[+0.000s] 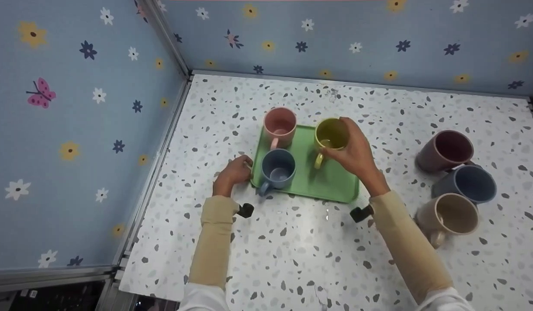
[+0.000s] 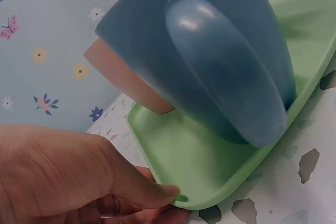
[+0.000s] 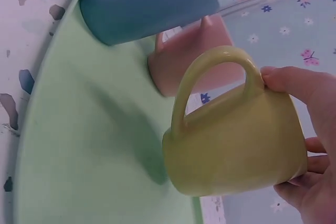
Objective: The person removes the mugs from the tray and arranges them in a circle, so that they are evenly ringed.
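A yellow mug (image 1: 320, 160) is gripped near its rim by my right hand (image 1: 356, 151), thumb on one side and fingers on the other. In the right wrist view the yellow mug (image 3: 236, 140) is tilted, its base over the green tray (image 3: 63, 145); whether it touches the tray I cannot tell. My left hand (image 1: 235, 171) pinches the left front corner of the green tray (image 1: 322, 185), with the thumb on top of the rim in the left wrist view. On the tray's left side stand a pink mug (image 1: 280, 123) and, nearer me, a blue mug (image 1: 278, 168).
To the right on the speckled table (image 1: 292, 259) stand a maroon mug (image 1: 445, 150), another blue mug (image 1: 469, 185) and a beige mug (image 1: 448, 218), close together. Flowered panels rise at the back (image 1: 335, 39) and left (image 1: 76, 129).
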Tool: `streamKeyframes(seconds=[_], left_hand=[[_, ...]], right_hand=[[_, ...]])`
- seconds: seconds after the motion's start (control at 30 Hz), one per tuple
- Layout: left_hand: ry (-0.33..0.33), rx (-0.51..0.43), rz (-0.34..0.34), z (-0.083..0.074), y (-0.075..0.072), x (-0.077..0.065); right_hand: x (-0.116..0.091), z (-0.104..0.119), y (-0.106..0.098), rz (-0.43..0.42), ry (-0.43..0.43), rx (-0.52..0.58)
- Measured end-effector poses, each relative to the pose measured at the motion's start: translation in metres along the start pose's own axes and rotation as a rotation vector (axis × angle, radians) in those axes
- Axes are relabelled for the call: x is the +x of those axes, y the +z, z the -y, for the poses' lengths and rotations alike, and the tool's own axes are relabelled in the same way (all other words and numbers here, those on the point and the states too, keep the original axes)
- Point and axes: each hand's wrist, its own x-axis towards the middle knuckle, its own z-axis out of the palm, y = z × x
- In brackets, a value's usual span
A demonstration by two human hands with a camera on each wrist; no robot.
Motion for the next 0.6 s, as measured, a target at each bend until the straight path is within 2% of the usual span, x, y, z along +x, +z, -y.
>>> streamKeyframes(seconds=[0.3,0.6], left_hand=[[-0.005,0.005,0.008,0.000,-0.002,0.001],[-0.013,0.009,0.011,0.001,-0.001,0.000]], right_hand=[[-0.034,0.005,-0.023,-0.133,0.043,-0.015],[-0.072,-0.006,-0.038,-0.230,0.056,-0.010]])
